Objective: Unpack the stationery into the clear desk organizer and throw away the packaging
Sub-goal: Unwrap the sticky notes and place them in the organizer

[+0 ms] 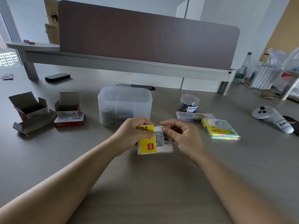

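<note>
Both hands meet over the middle of the grey table [145, 183], holding a small yellow-and-white packet [154, 142] just above its surface. The left hand [134, 135] grips the packet's yellow left end, thumb across the front and fingers curled behind. The right hand [181, 135] pinches the white, barcoded right edge between thumb and curled fingers. The packet sits just in front of the clear desk organizer [124, 105], a frosted tub with inner dividers; a dark heap of small metal items lies in its lower left compartment, though what they are is too blurred to tell. To the left of the organizer stand two opened cardboard boxes with their flaps up: the nearer one [68, 105] rests on top of a closed red box [69, 120], and the farther one [28, 107] sits on a flattened grey piece of card [34, 122]. To the right of the organizer is a round clear tub of coloured clips [189, 103], and in front of it a long flat translucent case [195, 116]. Touching that case lies a wrapped pack of pastel sticky notes [220, 129]. Farther right rests a white handheld controller [271, 118] with a handwritten label. A black block [57, 77] lies near the back left, below the brown desk divider [145, 38].
</note>
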Demonstrator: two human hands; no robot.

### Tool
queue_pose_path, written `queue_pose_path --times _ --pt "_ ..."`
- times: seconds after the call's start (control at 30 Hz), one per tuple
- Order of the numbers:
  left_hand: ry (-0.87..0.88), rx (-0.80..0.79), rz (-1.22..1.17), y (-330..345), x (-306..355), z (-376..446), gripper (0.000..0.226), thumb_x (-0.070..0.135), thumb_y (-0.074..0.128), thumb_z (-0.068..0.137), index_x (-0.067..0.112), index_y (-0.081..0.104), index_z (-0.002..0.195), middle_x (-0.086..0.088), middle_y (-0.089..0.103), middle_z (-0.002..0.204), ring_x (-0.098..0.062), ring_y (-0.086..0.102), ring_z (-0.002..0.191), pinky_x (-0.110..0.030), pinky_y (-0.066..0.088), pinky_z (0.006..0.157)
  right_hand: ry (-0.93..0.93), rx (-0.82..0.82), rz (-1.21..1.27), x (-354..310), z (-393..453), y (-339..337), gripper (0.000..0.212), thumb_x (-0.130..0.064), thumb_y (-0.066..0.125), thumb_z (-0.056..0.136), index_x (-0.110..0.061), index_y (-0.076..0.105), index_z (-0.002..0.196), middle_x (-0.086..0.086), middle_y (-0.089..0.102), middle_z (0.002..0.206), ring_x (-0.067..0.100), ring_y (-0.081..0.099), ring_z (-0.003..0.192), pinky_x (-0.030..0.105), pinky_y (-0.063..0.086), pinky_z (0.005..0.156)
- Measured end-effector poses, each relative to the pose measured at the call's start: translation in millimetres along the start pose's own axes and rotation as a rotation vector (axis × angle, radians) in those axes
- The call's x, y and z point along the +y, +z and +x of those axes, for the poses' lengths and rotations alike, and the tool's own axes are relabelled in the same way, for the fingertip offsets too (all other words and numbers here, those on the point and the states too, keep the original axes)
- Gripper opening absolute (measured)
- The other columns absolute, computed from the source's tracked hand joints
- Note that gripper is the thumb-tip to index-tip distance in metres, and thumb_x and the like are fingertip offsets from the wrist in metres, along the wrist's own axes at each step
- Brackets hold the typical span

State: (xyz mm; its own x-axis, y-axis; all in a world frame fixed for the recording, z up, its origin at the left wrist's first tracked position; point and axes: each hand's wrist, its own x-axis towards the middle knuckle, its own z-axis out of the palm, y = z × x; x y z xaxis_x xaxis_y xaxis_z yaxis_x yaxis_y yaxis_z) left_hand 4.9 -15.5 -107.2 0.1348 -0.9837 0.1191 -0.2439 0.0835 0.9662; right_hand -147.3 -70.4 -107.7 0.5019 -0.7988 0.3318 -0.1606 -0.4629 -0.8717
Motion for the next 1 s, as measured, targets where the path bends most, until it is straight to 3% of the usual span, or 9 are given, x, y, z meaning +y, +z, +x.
queue_pose_path --times 0.2,0.37,0.53,0.67,0.8,0.9,1.0 --pt "0.020 0.130 -0.050 -0.8 -3.1 5.5 0.017 0.005 0.065 0.077 0.020 0.057 0.078 -0.003 0.064 0.078 -0.016 0.063 0.069 -0.025 0.054 0.060 0.035 0.048 0.165 -0.5 2.4 0.7 0.028 0.002 0.060 0.079 -0.020 0.060 0.063 -0.004 0.062 0.068 -0.001 0.062 0.055 0.012 0.052 0.051" --pt "0.035 0.173 -0.035 1.1 -1.4 5.0 0.024 0.006 0.063 0.079 0.027 0.052 0.081 0.004 0.061 0.079 -0.011 0.061 0.069 -0.022 0.052 0.058 0.026 0.004 0.056 -1.0 3.1 2.1 0.029 -0.001 0.055 0.084 -0.022 0.055 0.065 -0.004 0.059 0.069 -0.001 0.059 0.059 0.010 0.050 0.055" --pt "0.016 0.227 -0.095 -5.9 -1.7 7.6 0.025 0.006 0.061 0.080 0.018 0.052 0.099 0.001 0.059 0.084 -0.014 0.060 0.074 -0.024 0.050 0.062 0.027 0.016 0.139 -0.8 1.9 -3.5 0.026 -0.002 0.050 0.087 -0.020 0.053 0.069 -0.002 0.056 0.080 0.007 0.054 0.074 0.016 0.053 0.064" --pt "0.032 0.208 -0.115 -7.2 -1.6 8.2 0.024 0.005 0.060 0.081 0.025 0.051 0.090 -0.001 0.059 0.085 -0.015 0.060 0.074 -0.026 0.051 0.065 0.094 -0.050 0.245 0.3 3.0 -7.0 0.029 -0.001 0.044 0.089 -0.019 0.051 0.068 0.000 0.053 0.076 0.015 0.051 0.083 0.022 0.050 0.071" --pt "0.048 0.175 -0.121 -9.2 -0.7 8.5 0.024 0.006 0.058 0.082 0.028 0.051 0.088 -0.003 0.058 0.086 -0.016 0.060 0.074 -0.021 0.051 0.062 0.172 -0.125 0.445 -1.7 3.3 -9.8 0.027 0.001 0.037 0.090 -0.012 0.049 0.070 0.004 0.055 0.073 0.017 0.055 0.076 0.029 0.050 0.077" --pt "0.045 0.138 -0.149 -10.9 2.6 6.6 0.023 0.006 0.057 0.083 0.028 0.051 0.088 -0.003 0.058 0.086 -0.014 0.060 0.072 -0.014 0.052 0.056 0.197 -0.154 0.583 -6.0 1.8 -11.9 0.027 0.002 0.034 0.091 -0.008 0.047 0.070 -0.002 0.062 0.056 0.009 0.062 0.062 0.019 0.055 0.066" --pt "0.041 0.128 -0.130 -11.7 3.9 5.2 0.024 0.006 0.056 0.083 0.029 0.051 0.086 -0.003 0.058 0.086 -0.015 0.060 0.073 -0.016 0.053 0.057 0.217 -0.143 0.636 -7.9 0.2 -14.9 0.027 0.002 0.033 0.091 -0.007 0.048 0.071 -0.001 0.063 0.050 0.006 0.062 0.055 0.016 0.054 0.057"
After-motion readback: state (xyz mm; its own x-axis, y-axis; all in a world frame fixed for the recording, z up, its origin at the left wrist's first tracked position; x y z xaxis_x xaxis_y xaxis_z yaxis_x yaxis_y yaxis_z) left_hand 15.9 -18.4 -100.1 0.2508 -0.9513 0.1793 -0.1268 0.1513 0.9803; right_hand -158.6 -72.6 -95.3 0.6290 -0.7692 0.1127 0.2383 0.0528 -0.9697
